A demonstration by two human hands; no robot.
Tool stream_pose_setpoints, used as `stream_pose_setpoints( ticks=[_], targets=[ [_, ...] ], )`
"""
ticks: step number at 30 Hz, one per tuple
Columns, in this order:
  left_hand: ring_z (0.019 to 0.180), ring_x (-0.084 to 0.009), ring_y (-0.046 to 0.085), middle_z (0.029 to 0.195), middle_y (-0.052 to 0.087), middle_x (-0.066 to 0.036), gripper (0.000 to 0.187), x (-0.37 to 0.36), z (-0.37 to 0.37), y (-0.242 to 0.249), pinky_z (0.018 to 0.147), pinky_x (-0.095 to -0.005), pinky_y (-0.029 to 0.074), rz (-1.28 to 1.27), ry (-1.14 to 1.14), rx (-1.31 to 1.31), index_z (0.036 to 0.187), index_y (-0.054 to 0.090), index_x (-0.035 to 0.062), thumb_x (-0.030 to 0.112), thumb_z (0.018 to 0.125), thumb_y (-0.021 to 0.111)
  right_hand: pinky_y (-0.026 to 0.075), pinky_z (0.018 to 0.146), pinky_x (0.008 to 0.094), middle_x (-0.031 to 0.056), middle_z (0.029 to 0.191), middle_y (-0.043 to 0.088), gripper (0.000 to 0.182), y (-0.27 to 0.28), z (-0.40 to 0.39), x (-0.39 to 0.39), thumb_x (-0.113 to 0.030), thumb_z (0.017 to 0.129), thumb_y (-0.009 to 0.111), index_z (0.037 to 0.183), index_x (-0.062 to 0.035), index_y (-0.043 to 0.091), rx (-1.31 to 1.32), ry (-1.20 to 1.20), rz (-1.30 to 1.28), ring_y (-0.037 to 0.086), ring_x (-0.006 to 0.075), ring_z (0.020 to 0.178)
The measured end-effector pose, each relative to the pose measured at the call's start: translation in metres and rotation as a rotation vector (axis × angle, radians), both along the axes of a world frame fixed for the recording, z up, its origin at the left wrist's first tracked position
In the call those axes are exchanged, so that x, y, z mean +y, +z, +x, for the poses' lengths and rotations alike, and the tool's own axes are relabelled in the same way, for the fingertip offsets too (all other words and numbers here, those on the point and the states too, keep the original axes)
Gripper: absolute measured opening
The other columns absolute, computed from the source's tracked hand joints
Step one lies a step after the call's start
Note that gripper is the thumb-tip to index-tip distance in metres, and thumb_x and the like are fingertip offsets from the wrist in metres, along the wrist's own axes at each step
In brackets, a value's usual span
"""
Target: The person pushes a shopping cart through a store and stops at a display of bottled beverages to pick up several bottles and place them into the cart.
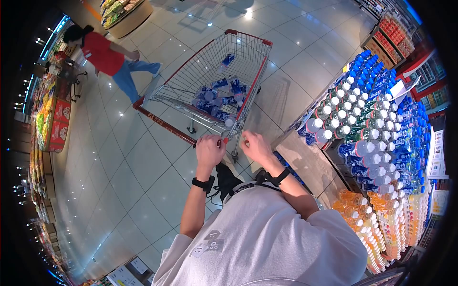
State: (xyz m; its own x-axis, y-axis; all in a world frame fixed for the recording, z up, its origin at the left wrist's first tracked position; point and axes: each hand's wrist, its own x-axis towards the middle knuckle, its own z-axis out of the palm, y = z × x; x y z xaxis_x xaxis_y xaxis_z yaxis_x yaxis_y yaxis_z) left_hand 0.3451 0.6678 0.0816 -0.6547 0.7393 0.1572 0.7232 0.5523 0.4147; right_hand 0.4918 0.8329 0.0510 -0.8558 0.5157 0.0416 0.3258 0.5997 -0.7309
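My left hand [211, 150] is closed around the right end of the red handle [164, 125] of a wire shopping cart [183, 71]. Just right of that handle end, my right hand [258, 148] is in the air with its fingers curled, and no object shows in it. Several blue-labelled drink bottles [208, 95] lie heaped in the near part of the cart basket. One more bottle [226, 61] lies apart, farther forward. Both wrists carry black bands.
To the right stands a display of blue-labelled bottles [365, 148], with orange drink bottles [355, 209] nearer me. A person in a red top [101, 51] walks on the left, close to the cart. Produce shelves [44, 119] line the far left. The floor [129, 176] is tiled.
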Motion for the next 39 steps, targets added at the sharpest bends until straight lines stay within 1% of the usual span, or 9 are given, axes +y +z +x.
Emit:
stream_pose_setpoints(
  ticks=[7,10,12,16,18,22,25,28,39],
  targets=[
    [0.089,-0.0326,0.068,0.089,0.074,-0.009,0.010,-0.010,-0.007,-0.013,0.084,-0.0436,0.052,0.261,-0.031,-0.015,0.089,0.076,0.0068,0.016,0.085,0.076,0.060,0.078,0.0534,0.0184,0.102,0.076,0.023,0.000,-0.008,-0.004,-0.018,0.094,0.071,0.112,-0.0049,0.067,-0.025,0.062,-0.007,0.075,0.0438,0.090],
    [0.105,-0.0371,0.065,0.108,0.073,-0.013,0.015,-0.024,-0.015,-0.019,0.095,-0.0470,0.050,0.435,-0.019,0.054,0.097,0.076,0.0065,0.016,0.085,0.076,0.060,0.080,0.0509,0.0183,0.111,0.074,0.026,0.004,-0.017,-0.008,-0.021,0.094,0.073,0.114,-0.0052,0.068,0.026,0.036,-0.035,0.073,0.0413,0.099],
    [0.127,-0.0419,0.058,0.134,0.066,-0.019,0.030,-0.044,-0.026,-0.017,0.108,-0.0508,0.047,0.280,0.199,0.214,0.117,0.077,0.0081,0.018,0.088,0.077,0.058,0.093,0.0495,0.0171,0.122,0.070,0.031,0.008,-0.025,-0.011,-0.025,0.095,0.075,0.119,-0.0050,0.070,0.100,-0.001,0.010,0.069,0.0380,0.115],
    [0.139,-0.0444,0.051,0.152,0.054,-0.024,0.056,-0.085,-0.082,-0.039,0.117,-0.0528,0.042,0.106,0.445,0.372,0.145,0.065,0.0108,0.027,0.093,0.077,0.051,0.107,0.0515,0.0158,0.128,0.066,0.040,0.002,-0.042,-0.012,-0.032,0.097,0.076,0.124,-0.0039,0.070,0.212,0.101,0.190,0.063,0.0367,0.126],
    [0.142,-0.0477,0.050,0.160,0.045,-0.031,0.076,-0.102,-0.120,-0.055,0.120,-0.0541,0.040,0.185,0.518,0.016,0.161,0.048,0.0100,0.033,0.095,0.077,0.045,0.115,0.0540,0.0167,0.125,0.068,0.043,-0.004,-0.051,-0.016,-0.036,0.098,0.075,0.124,-0.0021,0.071,0.176,0.239,0.161,0.062,0.0374,0.126],
    [0.133,-0.0485,0.056,0.155,0.044,-0.034,0.084,-0.077,-0.164,-0.061,0.115,-0.0528,0.045,0.421,0.409,-0.323,0.164,0.039,0.0068,0.030,0.093,0.078,0.046,0.113,0.0524,0.0166,0.121,0.070,0.043,-0.020,-0.068,-0.023,-0.038,0.098,0.073,0.122,-0.0020,0.071,0.020,0.194,0.128,0.062,0.0370,0.125],
    [0.105,-0.0379,0.063,0.129,0.053,-0.029,0.074,-0.055,-0.162,-0.072,0.094,-0.0454,0.054,0.316,0.565,-0.362,0.155,0.044,0.0034,0.002,0.085,0.070,0.051,0.105,0.0514,0.0156,0.117,0.074,0.039,-0.025,-0.083,-0.022,-0.036,0.096,0.073,0.117,-0.0023,0.072,-0.117,0.147,0.072,0.062,0.0358,0.126],
    [0.102,-0.0360,0.061,0.124,0.053,-0.026,0.067,-0.052,-0.173,-0.073,0.088,-0.0439,0.054,0.277,0.574,-0.419,0.147,0.048,0.0032,-0.004,0.083,0.066,0.053,0.102,0.0524,0.0160,0.118,0.074,0.038,-0.018,-0.107,-0.016,-0.033,0.094,0.073,0.116,-0.0024,0.073,-0.339,0.133,0.005,0.061,0.0350,0.127],
    [0.107,-0.0477,0.060,0.125,0.052,-0.037,0.055,-0.001,-0.230,-0.077,0.099,-0.0537,0.049,0.210,0.393,-0.323,0.139,0.047,0.0020,0.005,0.087,0.065,0.057,0.101,0.0522,0.0180,0.121,0.074,0.040,-0.023,-0.171,0.012,-0.030,0.091,0.074,0.118,-0.0011,0.072,-0.518,-0.076,0.041,0.060,0.0370,0.130]
  ],
)
